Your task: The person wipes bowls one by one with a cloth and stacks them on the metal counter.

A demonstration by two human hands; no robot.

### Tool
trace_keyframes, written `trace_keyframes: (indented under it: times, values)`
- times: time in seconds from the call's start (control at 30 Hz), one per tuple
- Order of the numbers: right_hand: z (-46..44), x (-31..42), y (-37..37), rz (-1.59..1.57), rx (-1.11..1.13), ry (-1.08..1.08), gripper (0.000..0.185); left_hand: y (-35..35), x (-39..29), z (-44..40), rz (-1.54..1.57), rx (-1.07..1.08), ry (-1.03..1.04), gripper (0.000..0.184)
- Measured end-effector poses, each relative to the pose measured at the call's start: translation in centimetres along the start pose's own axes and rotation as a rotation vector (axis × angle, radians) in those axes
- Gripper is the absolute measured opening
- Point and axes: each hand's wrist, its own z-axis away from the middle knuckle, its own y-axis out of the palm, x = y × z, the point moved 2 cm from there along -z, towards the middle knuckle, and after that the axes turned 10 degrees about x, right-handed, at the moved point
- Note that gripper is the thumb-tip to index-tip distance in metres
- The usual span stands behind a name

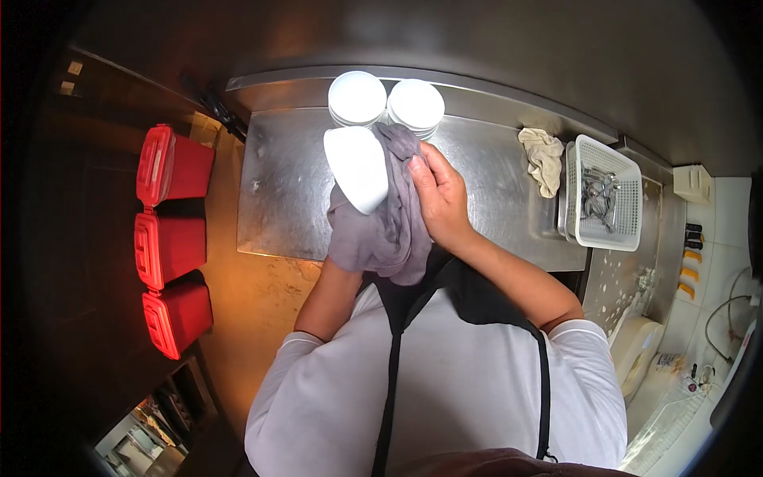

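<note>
A white bowl (355, 168) is held tilted on its side above the metal counter, its base turned toward the left. A crumpled grey cloth (385, 230) wraps around the bowl's lower and right sides. My left hand is covered by the cloth; only the left forearm (327, 296) shows, and the hand grips the bowl through the fabric. On the right, my right hand (442, 195) is closed on the cloth, thumb on top, pressing it at the bowl's right side. Just behind the bowl stand two stacks of white bowls, a left stack (358, 97) and a right stack (416, 105).
The stainless counter (493, 215) runs along a metal wall. A white basket (608, 195) with metal cutlery stands on the right beside a beige cloth (542, 161). Three red lidded bins (184, 169) line the left. Yellow-and-black handled items (690, 274) are at far right.
</note>
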Motion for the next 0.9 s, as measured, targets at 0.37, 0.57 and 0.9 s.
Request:
trace_keyframes:
  times: [0.37, 0.57, 0.9]
  values:
    - [3.3, -6.9, -4.1, 0.361, 0.345, 0.288, 0.034, 1.7, -4.5, -10.3, -1.346, -0.086, 0.286, 0.021]
    - [3.6, -7.7, -5.9, 0.294, 0.252, 0.337, 0.034, 1.9, -3.0, -14.9, -1.636, -0.11, 0.282, 0.032]
    - [3.7, -10.6, -6.3, -0.121, 0.111, 0.458, 0.022, 3.8, -2.7, -12.8, -1.733, -0.124, 0.298, 0.032]
